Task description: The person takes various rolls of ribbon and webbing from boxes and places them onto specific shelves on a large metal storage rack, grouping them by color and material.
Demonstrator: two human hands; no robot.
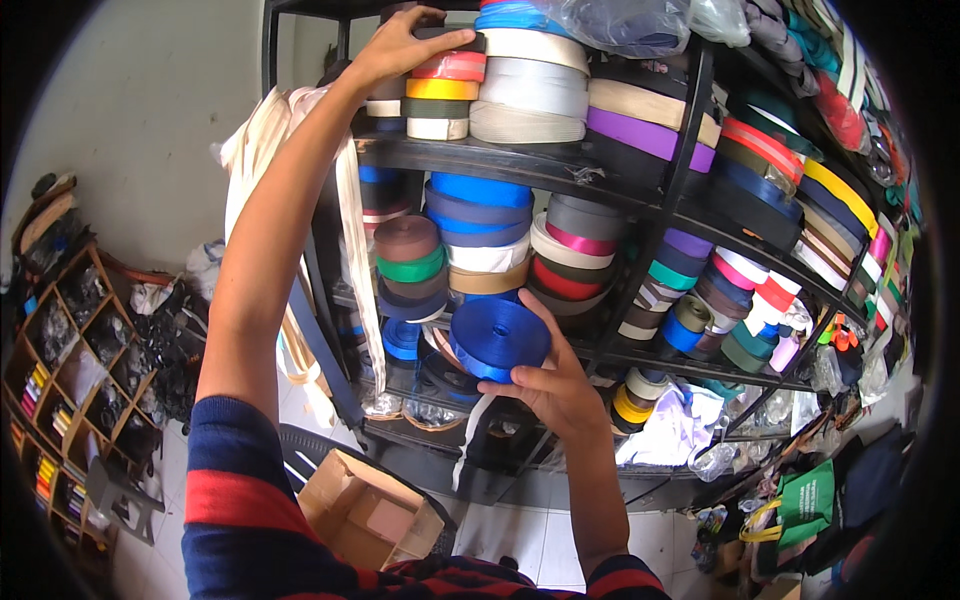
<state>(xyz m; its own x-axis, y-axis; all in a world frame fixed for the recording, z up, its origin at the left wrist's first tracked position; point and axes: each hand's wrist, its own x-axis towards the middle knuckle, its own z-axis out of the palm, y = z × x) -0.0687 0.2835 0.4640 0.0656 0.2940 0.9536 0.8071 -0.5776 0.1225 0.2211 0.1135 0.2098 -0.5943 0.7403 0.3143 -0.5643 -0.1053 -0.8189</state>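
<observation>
Head view, looking at a black metal shelf rack (520,165) crowded with rolls of ribbon and webbing in many colours.

Left hand (400,45) raised high to the top shelf, fingers (445,40) spread and laid flat over the top of a small stack of rolls (438,95): red, yellow, dark green and cream, one beneath another, directly under the palm. Just right of those fingers, a fat stack of white and grey rolls (530,85); further right, tan and purple rolls (650,125).

Right hand (555,385) lower, in front of the middle shelves, holding a shiny blue ribbon roll (498,338). Fingers curled around the roll's lower right edge, thumb pressed against its near face, roll tilted with its flat side toward the camera. Loose pale strip (472,435) hanging down just below the fingers. Directly behind and above the blue roll, a shelf stack of blue, white and tan rolls (480,225); to its left, brown and green rolls (408,255); to its right, grey, pink and red rolls (580,245).

Cream straps (355,240) hanging from the rack's left post, close beside the raised left forearm. Navy and red striped sleeve (240,490) at the lower edge. Open cardboard box (365,515) on the tiled floor, well below the right hand. Green bag (805,500) far to the lower right; wooden cubby shelf (70,390) of small goods far left.
</observation>
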